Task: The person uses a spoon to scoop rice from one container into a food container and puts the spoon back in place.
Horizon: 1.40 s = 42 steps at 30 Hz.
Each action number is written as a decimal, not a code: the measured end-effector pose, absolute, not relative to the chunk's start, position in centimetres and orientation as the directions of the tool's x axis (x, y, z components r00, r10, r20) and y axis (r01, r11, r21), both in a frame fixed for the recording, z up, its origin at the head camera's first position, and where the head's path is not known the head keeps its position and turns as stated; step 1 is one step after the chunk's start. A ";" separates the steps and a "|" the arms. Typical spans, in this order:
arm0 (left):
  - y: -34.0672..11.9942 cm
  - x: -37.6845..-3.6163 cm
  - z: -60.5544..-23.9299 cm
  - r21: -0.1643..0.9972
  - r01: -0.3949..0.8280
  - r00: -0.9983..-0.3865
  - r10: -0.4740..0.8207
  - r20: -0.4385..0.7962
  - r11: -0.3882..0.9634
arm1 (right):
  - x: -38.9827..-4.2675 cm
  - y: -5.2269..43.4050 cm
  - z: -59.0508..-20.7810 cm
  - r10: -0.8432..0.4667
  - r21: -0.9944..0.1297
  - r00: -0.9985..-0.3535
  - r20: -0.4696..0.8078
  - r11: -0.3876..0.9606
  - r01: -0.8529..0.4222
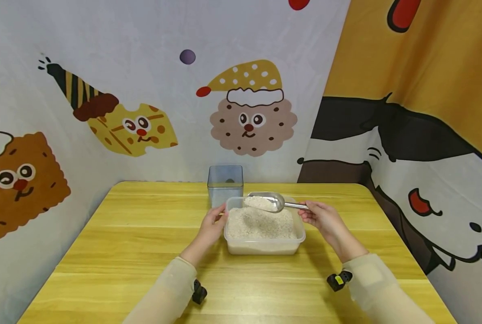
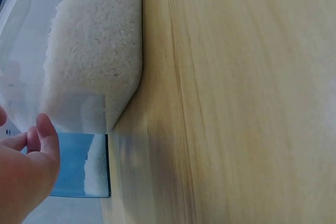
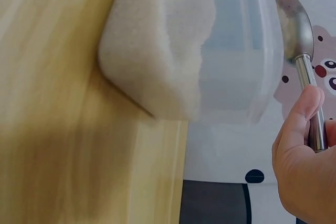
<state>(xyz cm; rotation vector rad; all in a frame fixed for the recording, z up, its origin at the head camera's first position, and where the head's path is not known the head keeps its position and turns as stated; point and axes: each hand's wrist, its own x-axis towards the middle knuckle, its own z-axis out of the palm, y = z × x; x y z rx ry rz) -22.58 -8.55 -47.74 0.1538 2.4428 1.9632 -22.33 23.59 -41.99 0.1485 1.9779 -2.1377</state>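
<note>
A clear plastic container (image 1: pixel 263 241) filled with rice (image 1: pixel 261 226) stands on the table. My left hand (image 1: pixel 211 228) grips its rim at the left side, fingertips against the outer wall in the left wrist view. In my right hand (image 1: pixel 326 222) is the handle of a metal scoop (image 1: pixel 280 203), held level above the container's back part. White rice lies in the scoop's bowl, which points left. The right wrist view shows the scoop's underside (image 3: pixel 298 32) above the rim and the thumb along the handle.
Behind the container, slightly left, stands an open blue translucent bin (image 1: pixel 225 179); the left wrist view shows some rice (image 2: pixel 96 169) in its bottom. The wooden table (image 1: pixel 143 243) meets a cartoon-printed curtain (image 1: pixel 156 168) at the back and sides.
</note>
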 end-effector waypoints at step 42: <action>-8.6 -23.0 -48.3 0.973 0.084 -0.995 0.070 0.071 0.216 | -28.8 16.8 -36.8 0.092 -0.984 -0.990 -0.107 0.131 0.118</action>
